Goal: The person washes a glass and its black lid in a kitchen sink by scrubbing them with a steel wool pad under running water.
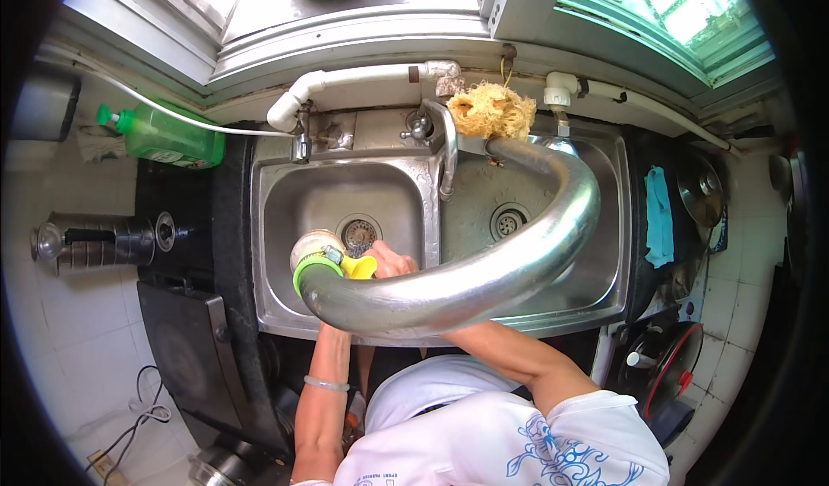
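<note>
In the left basin point(337, 185) of a stainless-steel double sink, my right hand point(392, 261) is low beside the drain point(360, 233), its fingers curled. Whether anything is in it I cannot tell. A thick curved metal faucet spout point(453, 292) crosses in front and covers the wrist. My left forearm point(330, 356), with a pale bangle point(326, 384) on it, reaches up under the spout's end, which hides the left hand. On that end sits a round faucet nozzle point(317, 243) with a green ring point(311, 267), a metal clamp and a yellow lever point(360, 267), close to my right fingers.
A yellow loofah-like scrubber point(492, 110) rests behind the spout's base. The right basin point(476, 185) has its own drain. A green pump bottle point(171, 133) stands at back left, and a blue cloth point(658, 217) lies right of the sink. White pipes point(369, 73) run along the back.
</note>
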